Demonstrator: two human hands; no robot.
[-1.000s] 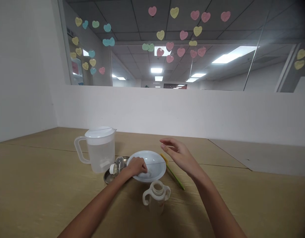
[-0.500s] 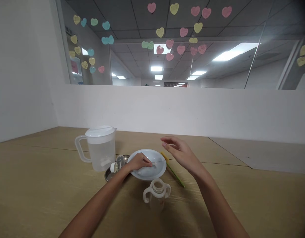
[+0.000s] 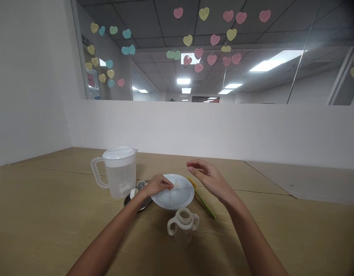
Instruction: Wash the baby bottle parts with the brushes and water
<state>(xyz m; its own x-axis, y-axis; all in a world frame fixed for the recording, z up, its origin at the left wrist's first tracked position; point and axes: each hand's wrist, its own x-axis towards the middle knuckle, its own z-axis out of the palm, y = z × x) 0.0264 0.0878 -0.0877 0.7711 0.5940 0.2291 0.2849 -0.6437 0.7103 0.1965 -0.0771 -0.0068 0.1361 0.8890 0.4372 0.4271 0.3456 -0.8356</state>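
**q:** state of the hands?

**a:** apart. my left hand (image 3: 158, 185) sits over the rim of the white shallow bowl (image 3: 177, 200), its fingertips (image 3: 171, 186) pinching a small clear piece (image 3: 177, 185), too small to identify. my right hand (image 3: 208, 177) is open, holding nothing, above the tan table (image 3: 50, 222).

**q:** items nearest the bowl?

**a:** a two-handled baby bottle (image 3: 183, 226) stands in front. a bottle brush (image 3: 204, 203) lies just right. a lidded plastic pitcher (image 3: 119, 178) and a steel tray (image 3: 144, 205) sit left.

Clear plastic lidded pitcher (image 3: 119, 180) of water, round stainless-steel tray (image 3: 127, 201), tan tabletop (image 3: 50, 230), white partition wall (image 3: 194, 130), pink, yellow and teal heart-shaped paper notes (image 3: 211, 59) above it
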